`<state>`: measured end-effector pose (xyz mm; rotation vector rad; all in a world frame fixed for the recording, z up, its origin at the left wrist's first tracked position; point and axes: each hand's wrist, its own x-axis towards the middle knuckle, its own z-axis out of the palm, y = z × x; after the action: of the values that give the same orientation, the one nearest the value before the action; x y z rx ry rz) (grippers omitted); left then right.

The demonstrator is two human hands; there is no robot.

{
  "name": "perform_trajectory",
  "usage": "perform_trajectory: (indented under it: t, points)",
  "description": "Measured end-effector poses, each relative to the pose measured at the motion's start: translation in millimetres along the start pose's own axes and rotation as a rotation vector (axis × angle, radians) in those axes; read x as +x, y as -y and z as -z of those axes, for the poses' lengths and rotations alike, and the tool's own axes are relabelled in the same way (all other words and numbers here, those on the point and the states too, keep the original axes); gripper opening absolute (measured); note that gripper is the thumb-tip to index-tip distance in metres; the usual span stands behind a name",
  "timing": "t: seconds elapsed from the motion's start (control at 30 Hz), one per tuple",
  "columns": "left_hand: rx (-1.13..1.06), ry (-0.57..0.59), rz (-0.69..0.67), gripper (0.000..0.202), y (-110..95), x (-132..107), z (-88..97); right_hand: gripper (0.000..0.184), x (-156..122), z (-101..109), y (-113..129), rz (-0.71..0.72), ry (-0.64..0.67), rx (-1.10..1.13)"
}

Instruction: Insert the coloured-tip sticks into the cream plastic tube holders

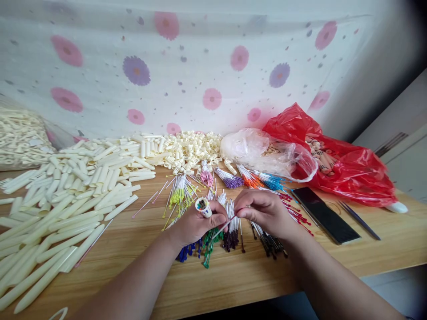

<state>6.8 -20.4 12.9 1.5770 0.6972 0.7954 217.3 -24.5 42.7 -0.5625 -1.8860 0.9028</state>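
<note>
My left hand [200,222] is closed around a short cream pen tube [203,207], held upright, with several coloured ends showing in its open top. In a pinch, the fingers of my right hand [263,211] hold a thin pen refill [224,227], which slants down toward my left thumb. Bundles of white refills with coloured tips lie around both hands: yellow-green [182,195], green [207,249], dark blue [188,252], dark purple [231,235], black [270,244] and red [296,211]. My left hand hides part of the nearest bundles.
Long cream pen barrels [73,209] cover the left side, with slotted cream pieces [193,149] behind. Purple [229,178], orange [250,177] and blue [270,181] bundles lie farther back. At right are a red bag [360,173], clear bag [247,144], phone [325,215] and tweezers [360,221].
</note>
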Motion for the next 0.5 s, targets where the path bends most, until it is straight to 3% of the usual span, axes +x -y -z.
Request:
perform_trajectory:
  t: [0.07, 0.13, 0.2, 0.33, 0.5]
  points:
    - [0.2, -0.211, -0.107, 0.034, -1, 2, 3.3, 0.006, -3, 4, 17, 0.014, -0.139, -0.059]
    - [0.331, -0.404, -0.19, 0.036, -2, 3, 7.3, 0.006, -8, 6, 39, 0.058, -0.373, -0.116]
    - [0.386, -0.485, -0.241, 0.035, -3, 3, 10.4, 0.012, -15, 4, 63, 0.11, -0.562, -0.255]
    - [0.472, -0.487, -0.315, 0.031, -4, 2, 11.4, 0.022, -19, -9, 96, 0.153, -0.339, -0.563]
    - [0.523, -0.493, -0.395, 0.023, -5, 3, 10.3, 0.019, -4, -30, 105, 0.23, -0.272, -0.716]
